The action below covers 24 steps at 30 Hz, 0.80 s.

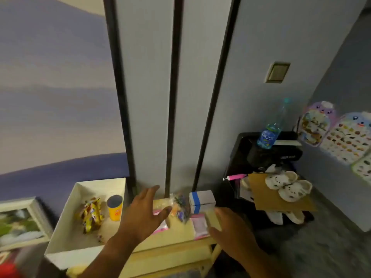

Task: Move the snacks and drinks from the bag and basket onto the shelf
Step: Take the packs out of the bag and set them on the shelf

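Shelf (180,235) snacks (179,205) between hands (140,215)

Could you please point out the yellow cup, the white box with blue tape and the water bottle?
yellow cup (115,210): head view, on its side wall.
white box with blue tape (204,199): head view, front face.
water bottle (268,137): head view, blue label.

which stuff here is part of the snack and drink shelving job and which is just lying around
Part of the job:
- yellow snack packets in the white tray
- yellow cup beside them
- clear candy bag on the wooden shelf
- pink packets
- left hand and right hand, both open over the shelf

Just lying about:
- white box with blue tape
- water bottle
- white slippers
- wall stickers
- framed picture
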Available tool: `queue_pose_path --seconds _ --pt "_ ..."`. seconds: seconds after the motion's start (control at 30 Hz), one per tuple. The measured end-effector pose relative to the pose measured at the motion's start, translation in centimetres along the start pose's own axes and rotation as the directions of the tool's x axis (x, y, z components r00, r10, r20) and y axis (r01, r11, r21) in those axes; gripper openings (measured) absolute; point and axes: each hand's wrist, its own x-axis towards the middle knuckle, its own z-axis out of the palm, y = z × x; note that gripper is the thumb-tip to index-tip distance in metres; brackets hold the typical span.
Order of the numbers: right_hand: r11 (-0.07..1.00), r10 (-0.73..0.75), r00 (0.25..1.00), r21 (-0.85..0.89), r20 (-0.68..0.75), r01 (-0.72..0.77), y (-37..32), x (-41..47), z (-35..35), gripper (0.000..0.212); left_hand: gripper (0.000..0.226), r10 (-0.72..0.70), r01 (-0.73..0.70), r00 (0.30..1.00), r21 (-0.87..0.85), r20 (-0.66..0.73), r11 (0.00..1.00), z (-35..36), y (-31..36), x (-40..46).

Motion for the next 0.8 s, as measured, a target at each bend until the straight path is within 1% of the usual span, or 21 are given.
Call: queue_pose_path --seconds 0.03,0.1,0.2,0.3,0.4,0.5,0.57,0.6,0.67,0.73,0.8 --pt "1.000 0.002 1.000 0.001 -0.002 -0.002 0.7 1.9 0.6 0.048 0.073 0.017 -0.017 1.000 -0.008 -0.025 1.000 1.2 -0.5 1.6" --pt "0.998 0.061 0.998 -0.026 -0.020 -0.062 3.3 5.6 3.3 0.048 0.072 -0.002 0.002 1.000 0.001 -0.031 1.000 4.3 -2.2 4.6" --pt "0.991 0.124 0.992 -0.043 -0.013 -0.125 6.5 10.0 8.7 0.048 0.068 -0.001 0.000 0.999 0.032 0.033 0.999 9.5 -4.9 8.4" --pt "0.983 0.179 0.984 -0.032 -0.016 -0.179 10.1 14.0 15.0 0.054 0.068 0.024 -0.026 0.998 0.037 0.051 0.999 14.8 -8.1 11.4" --pt "0.977 0.215 0.976 -0.008 -0.020 -0.215 12.8 17.0 20.3 0.062 0.087 0.043 -0.048 0.997 0.081 0.063 0.996 19.5 -10.7 13.6" --pt "0.965 0.260 0.963 -0.008 -0.067 -0.261 14.3 19.2 23.9 0.073 0.111 -0.004 -0.013 0.986 0.099 0.169 0.995 23.1 -12.3 15.8" --pt "0.963 0.263 0.958 -0.035 -0.117 -0.268 14.6 20.0 25.2 0.080 0.119 -0.015 -0.008 0.974 0.101 0.225 0.995 25.1 -13.2 17.0" --pt "0.961 0.266 0.954 -0.040 -0.135 -0.274 14.6 20.2 25.7 0.082 0.120 -0.009 -0.017 0.969 0.100 0.247 0.995 26.0 -13.5 17.4" --pt "0.962 0.270 0.951 0.000 -0.148 -0.273 14.7 20.4 26.3 0.083 0.116 0.032 -0.056 0.971 0.097 0.237 0.994 27.4 -14.0 17.9" --pt "0.959 0.276 0.954 0.106 -0.120 -0.264 14.7 20.4 26.6 0.085 0.108 0.045 -0.067 0.983 0.121 0.177 0.990 28.1 -14.1 18.0" --pt "0.950 0.255 0.963 0.212 -0.093 -0.231 14.8 20.1 26.9 0.088 0.101 0.053 -0.068 0.989 0.107 0.137 0.992 28.1 -13.9 18.0"
